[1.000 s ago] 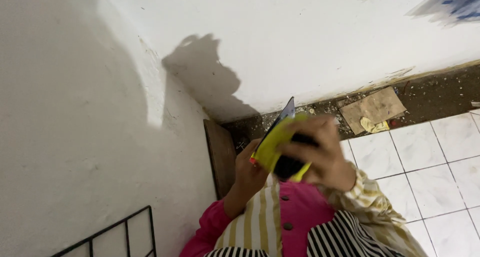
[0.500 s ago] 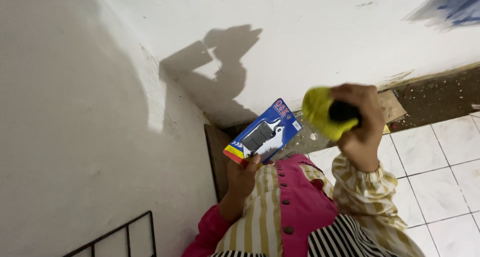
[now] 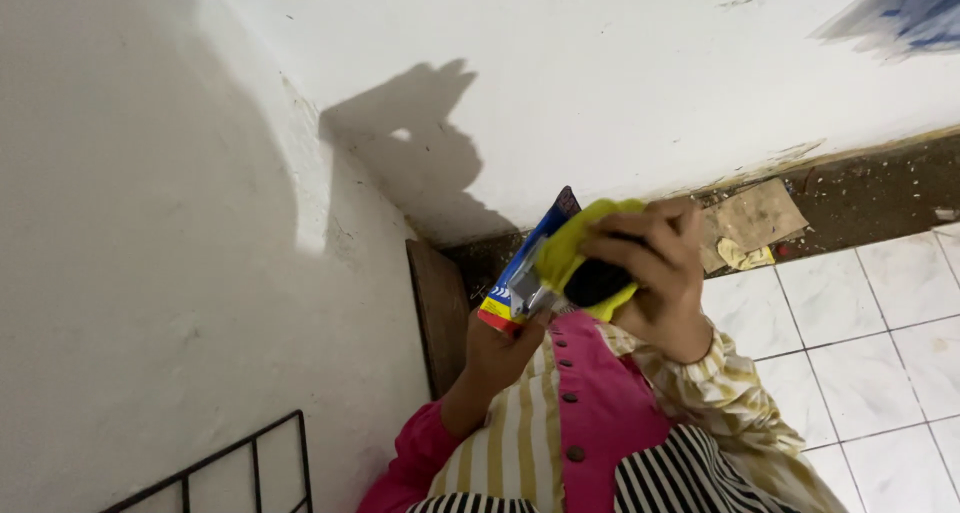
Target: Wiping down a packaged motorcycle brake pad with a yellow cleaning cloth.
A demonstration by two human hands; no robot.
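Left hand [image 3: 505, 348] pinches the blue card pack [image 3: 520, 268] by its bottom edge, tilted up for access; right hand [image 3: 655, 278] clenched round the yellow-black tool [image 3: 585, 263], pressed against pack's face, above the tiled floor [image 3: 850, 333].

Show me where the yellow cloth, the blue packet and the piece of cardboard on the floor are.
yellow cloth [image 3: 568, 253], head view, on its bunched left part beside the fingers.
blue packet [image 3: 520, 273], head view, on its blue face left of the cloth.
piece of cardboard [image 3: 755, 215], head view, on the middle of its flat top.
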